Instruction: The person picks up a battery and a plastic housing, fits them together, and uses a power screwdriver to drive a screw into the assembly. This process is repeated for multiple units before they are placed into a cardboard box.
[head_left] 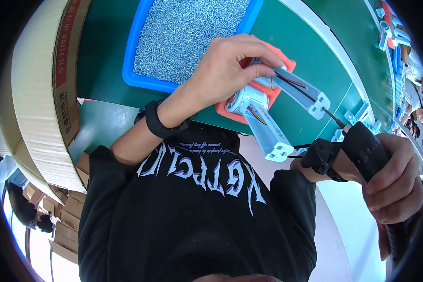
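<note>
Currently, from my remote seat, I read two hands over a green worktop (103,56). Left hand (232,66): narrow, thumb and fingertips holding the inner end of the upper arm (310,94) of a pale blue, translucent two-armed part with a rounded white body (244,99). The part sits on an orange-red soft pad (232,115), both arms angled down to the right; thin coloured wires (256,115) run inside the lower arm. Right hand (395,178): wrapped round a black, cylindrical power screwdriver (369,152). I note its slim metal bit (332,116) pointing up-left, tip at the outer end of the upper arm; I cannot tell how deep it sits. Just beside the pad, a blue plastic tray (130,61) holds a mass of small silver metal screws (183,37). At far left I log a large brown cardboard box (37,84).
</note>
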